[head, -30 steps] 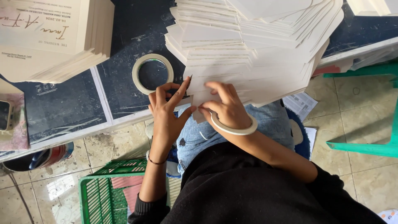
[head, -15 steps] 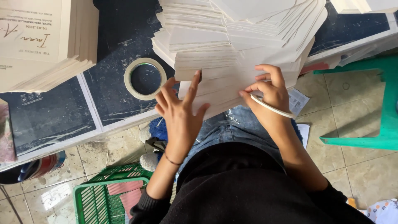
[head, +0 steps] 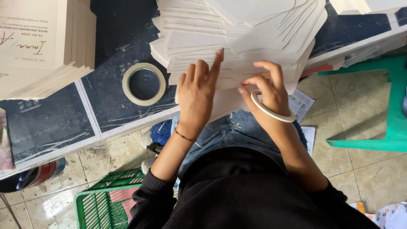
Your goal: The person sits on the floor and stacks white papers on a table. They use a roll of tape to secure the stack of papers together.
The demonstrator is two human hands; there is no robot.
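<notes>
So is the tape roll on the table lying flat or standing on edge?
Flat. The tape roll shows its full ring from above, with the dark table visible through its centre.

A tape roll point(head: 144, 84) lies on the table point(head: 55, 127), left of the card stack point(head: 237, 38).

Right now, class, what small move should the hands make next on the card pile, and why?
Probably pinch and lift the top card free. The left hand lies flat on the pile with its forefinger raised, and the right hand, a thin tape ring round its wrist, has its fingertips at the card's edge.
</notes>
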